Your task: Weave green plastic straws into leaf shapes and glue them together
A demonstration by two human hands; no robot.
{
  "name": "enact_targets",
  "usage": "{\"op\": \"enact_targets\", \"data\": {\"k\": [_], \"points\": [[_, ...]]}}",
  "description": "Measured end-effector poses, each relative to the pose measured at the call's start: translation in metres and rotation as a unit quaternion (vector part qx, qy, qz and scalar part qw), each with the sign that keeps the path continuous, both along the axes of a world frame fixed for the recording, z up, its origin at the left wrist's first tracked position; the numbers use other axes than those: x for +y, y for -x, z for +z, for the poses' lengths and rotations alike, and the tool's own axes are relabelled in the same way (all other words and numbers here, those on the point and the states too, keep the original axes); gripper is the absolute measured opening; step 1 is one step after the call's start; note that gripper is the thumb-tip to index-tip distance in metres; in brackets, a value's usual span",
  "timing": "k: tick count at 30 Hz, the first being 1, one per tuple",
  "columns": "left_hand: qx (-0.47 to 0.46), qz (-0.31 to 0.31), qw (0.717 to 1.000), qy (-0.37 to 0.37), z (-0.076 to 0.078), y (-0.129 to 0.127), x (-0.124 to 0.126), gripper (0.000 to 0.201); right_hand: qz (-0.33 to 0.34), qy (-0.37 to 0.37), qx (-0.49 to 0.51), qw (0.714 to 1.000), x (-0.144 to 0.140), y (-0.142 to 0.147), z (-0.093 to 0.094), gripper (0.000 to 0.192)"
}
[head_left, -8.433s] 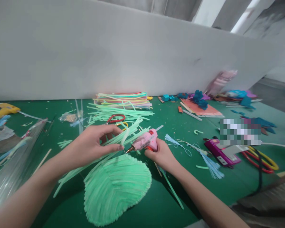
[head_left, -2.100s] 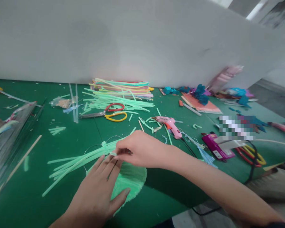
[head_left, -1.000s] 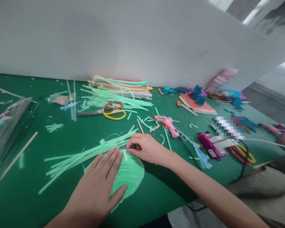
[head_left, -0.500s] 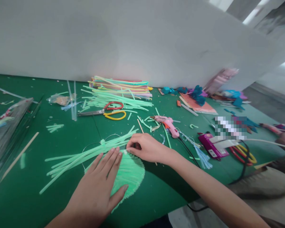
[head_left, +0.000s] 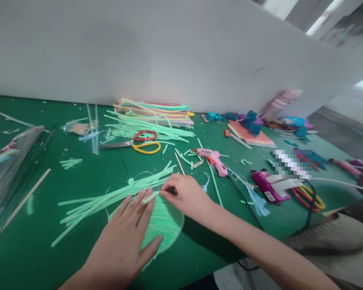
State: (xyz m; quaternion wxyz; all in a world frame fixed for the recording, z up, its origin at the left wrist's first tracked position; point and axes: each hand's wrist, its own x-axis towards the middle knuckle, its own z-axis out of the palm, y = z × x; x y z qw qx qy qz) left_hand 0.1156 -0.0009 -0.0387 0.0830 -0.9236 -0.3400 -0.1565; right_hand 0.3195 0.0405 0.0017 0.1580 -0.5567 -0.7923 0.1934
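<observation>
Green fan-shaped piece (head_left: 166,219) lies flat on the green table (head_left: 33,245), directly under our left hand (head_left: 128,237), whose fingers are spread and pressed down on its near-left half, thumb splayed toward its lower edge. Only the part of the piece beyond our fingertips and to the right of the palm shows. Our right hand (head_left: 186,195) sits just past the piece's far edge, thumb and forefinger closed in a pinch on a short green straw piece (head_left: 150,197), which lies right at the tips of our left fingers. A bundle of long green straws (head_left: 109,197) fans out from beneath our left fingertips toward the left, touching the far rim of the piece.

Beyond our right hand, near it, a pink glue gun (head_left: 213,159) lies on its side, its black cord running back toward us past our right forearm. Farther off beyond both hands we see red-and-yellow scissors (head_left: 139,143) and, behind them, a stack of coloured straws (head_left: 155,112) against the white wall. Well to the right of our right hand rests a purple glue gun (head_left: 269,187)
</observation>
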Motion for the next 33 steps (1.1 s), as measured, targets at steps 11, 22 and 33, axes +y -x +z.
{"op": "enact_targets", "data": {"k": [11, 22, 33], "points": [[-0.01, 0.0, 1.0, 0.004, -0.003, 0.001, -0.001, 0.068, 0.015, -0.183, 0.005, 0.983, -0.042, -0.003, -0.024, 0.028], [-0.001, 0.002, 1.0, 0.004, -0.001, 0.001, -0.001, 0.065, -0.019, -0.19, 0.019, 0.981, -0.044, 0.006, -0.025, 0.03], [-0.013, 0.005, 1.0, 0.008, -0.001, 0.0, 0.0, 0.062, 0.001, -0.182, -0.048, 0.982, -0.048, 0.014, -0.021, 0.035]]}}
